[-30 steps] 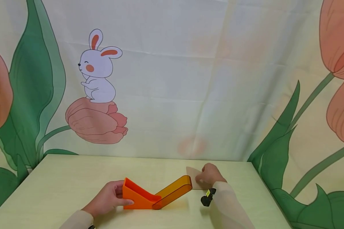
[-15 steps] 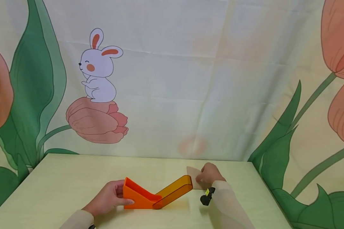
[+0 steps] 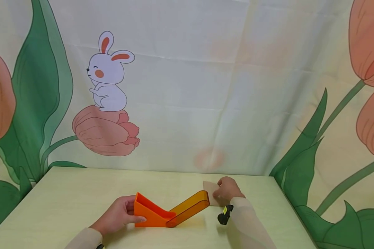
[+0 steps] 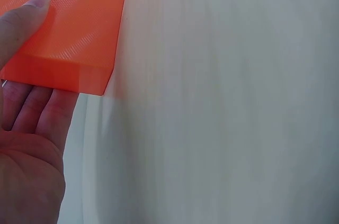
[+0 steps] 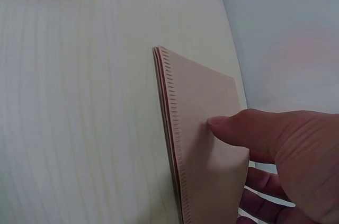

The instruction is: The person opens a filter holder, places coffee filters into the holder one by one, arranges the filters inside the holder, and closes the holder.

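An orange filter holder (image 3: 152,218) stands on the table with its see-through amber lid (image 3: 190,208) swung open to the right. My left hand (image 3: 119,215) grips its tall left end. In the left wrist view the thumb (image 4: 24,25) presses one flat side of the holder, and the other fingers pass behind it. To the right, beyond the lid, my right hand (image 3: 230,190) pinches a thin stack of brown paper coffee filters (image 5: 204,102). The thumb lies on the top face and the fingers are behind; a crimped seam runs along the stack's edge.
The pale wooden table (image 3: 90,186) ends at a printed cloth backdrop (image 3: 180,103) with a rabbit and tulips. A black camera piece (image 3: 225,214) sits at the right wrist. The raised lid stands between the two hands.
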Motion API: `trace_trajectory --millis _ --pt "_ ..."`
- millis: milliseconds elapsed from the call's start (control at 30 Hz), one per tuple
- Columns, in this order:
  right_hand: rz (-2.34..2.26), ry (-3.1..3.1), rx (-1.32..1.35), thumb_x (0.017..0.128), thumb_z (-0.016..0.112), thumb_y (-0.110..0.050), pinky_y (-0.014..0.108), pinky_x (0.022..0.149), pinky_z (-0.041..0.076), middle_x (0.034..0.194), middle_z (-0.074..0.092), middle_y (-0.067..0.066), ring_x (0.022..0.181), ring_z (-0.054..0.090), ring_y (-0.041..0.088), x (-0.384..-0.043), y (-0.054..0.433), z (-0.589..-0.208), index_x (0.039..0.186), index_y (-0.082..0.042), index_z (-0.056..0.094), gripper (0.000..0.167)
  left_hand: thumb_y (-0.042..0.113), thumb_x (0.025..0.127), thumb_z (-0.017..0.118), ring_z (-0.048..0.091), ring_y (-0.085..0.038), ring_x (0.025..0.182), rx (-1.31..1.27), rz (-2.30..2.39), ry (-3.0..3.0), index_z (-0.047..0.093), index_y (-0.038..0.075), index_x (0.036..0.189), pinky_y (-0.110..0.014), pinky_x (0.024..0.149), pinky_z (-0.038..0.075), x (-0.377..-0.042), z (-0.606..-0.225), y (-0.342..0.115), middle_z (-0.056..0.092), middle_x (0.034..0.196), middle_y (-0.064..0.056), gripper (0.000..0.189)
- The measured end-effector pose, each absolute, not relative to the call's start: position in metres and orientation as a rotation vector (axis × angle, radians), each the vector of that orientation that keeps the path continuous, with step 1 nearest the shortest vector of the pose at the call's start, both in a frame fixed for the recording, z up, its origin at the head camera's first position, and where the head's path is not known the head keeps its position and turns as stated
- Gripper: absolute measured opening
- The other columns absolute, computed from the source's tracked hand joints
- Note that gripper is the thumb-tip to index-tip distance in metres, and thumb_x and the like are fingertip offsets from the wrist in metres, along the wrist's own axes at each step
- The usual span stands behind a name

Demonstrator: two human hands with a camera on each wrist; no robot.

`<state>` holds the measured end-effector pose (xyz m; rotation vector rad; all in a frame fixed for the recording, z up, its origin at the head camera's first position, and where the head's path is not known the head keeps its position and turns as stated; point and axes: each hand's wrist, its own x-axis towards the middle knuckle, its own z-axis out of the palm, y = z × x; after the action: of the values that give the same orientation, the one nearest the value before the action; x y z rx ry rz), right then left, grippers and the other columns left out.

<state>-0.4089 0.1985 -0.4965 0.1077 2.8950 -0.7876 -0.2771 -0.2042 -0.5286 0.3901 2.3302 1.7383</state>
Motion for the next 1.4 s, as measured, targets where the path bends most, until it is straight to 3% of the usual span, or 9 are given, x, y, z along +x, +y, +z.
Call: trace_trajectory --millis 267,733,1167,1400 --pt "-0.797 2.92 0.153 0.076 0.091 -0.017 0.053 0.094 0.056 0.111 0.068 0.012 0.095 0.06 0.03 -0.41 0.1969 -0.5008 0.118 -0.003 0.066 0.051 0.025 0.079 0.089 0.072 -0.022 0.103 0.41 1.746 2.33 0.065 0.007 0.13 -0.029 0.092 0.061 -0.2771 -0.5285 -0.2039 0.075 0.12 -0.007 0.058" --pt "-0.853 2.959 0.121 0.073 0.091 -0.013 0.043 0.083 0.055 0.098 0.066 0.006 0.089 0.057 0.026 -0.4071 0.1969 -0.5022 0.101 -0.01 0.063 0.04 0.022 0.08 0.088 0.073 -0.022 0.104 0.425 1.76 2.317 0.066 0.007 0.129 -0.027 0.092 0.061 -0.2777 -0.5296 -0.2044 0.075 0.12 -0.007 0.057" --pt "-0.774 3.016 0.076 0.075 0.091 -0.015 0.054 0.092 0.051 0.111 0.071 0.009 0.095 0.06 0.03 -0.4082 0.194 -0.5055 0.119 -0.008 0.068 0.05 0.023 0.079 0.089 0.073 -0.022 0.103 0.412 1.759 2.329 0.065 0.007 0.129 -0.027 0.092 0.061 -0.2777 -0.5308 -0.2042 0.075 0.12 -0.007 0.057" --pt "-0.737 3.028 0.075 0.076 0.09 -0.015 0.056 0.097 0.051 0.114 0.072 0.009 0.098 0.061 0.029 -0.407 0.191 -0.501 0.12 -0.006 0.072 0.048 0.025 0.08 0.088 0.072 -0.022 0.103 0.412 1.755 2.33 0.065 0.007 0.13 -0.028 0.092 0.061 -0.2781 -0.5297 -0.2041 0.075 0.12 -0.007 0.058"
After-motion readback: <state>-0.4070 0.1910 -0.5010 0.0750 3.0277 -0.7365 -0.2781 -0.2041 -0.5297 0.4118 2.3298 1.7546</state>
